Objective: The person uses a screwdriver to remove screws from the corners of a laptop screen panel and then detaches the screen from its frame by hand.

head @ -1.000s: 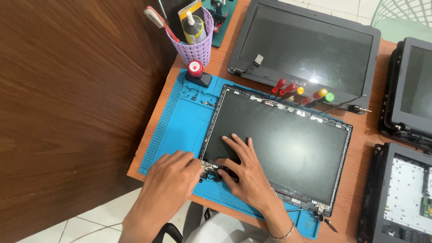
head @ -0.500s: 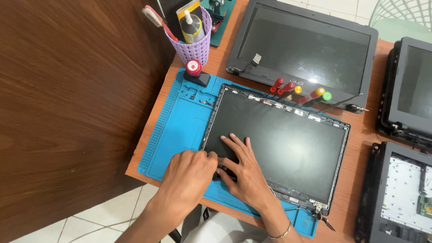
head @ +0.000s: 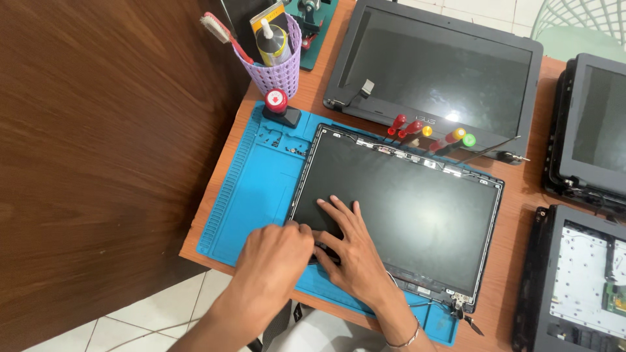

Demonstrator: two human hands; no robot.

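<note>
A bare laptop screen panel (head: 417, 202) in its dark frame lies on a blue work mat (head: 251, 189). My right hand (head: 349, 244) rests flat on the panel's near left part, fingers spread and pointing away from me. Just to its left, my left hand (head: 274, 251) sits over the panel's near left corner with its fingers curled down against the frame edge. The hand's back hides whether those fingers hold anything. The two hands touch.
Several screwdrivers (head: 427, 133) with red, yellow and green handles lie behind the panel. A purple basket (head: 277, 68) with a toothbrush and bottle stands at the back left. Other laptop parts (head: 437, 65) (head: 590, 124) (head: 580, 274) lie behind and to the right. A wooden wall (head: 98, 163) runs along the left.
My left hand has slid right along the mat to the panel's near left corner and now meets the right hand. The right hand has stayed on the panel.
</note>
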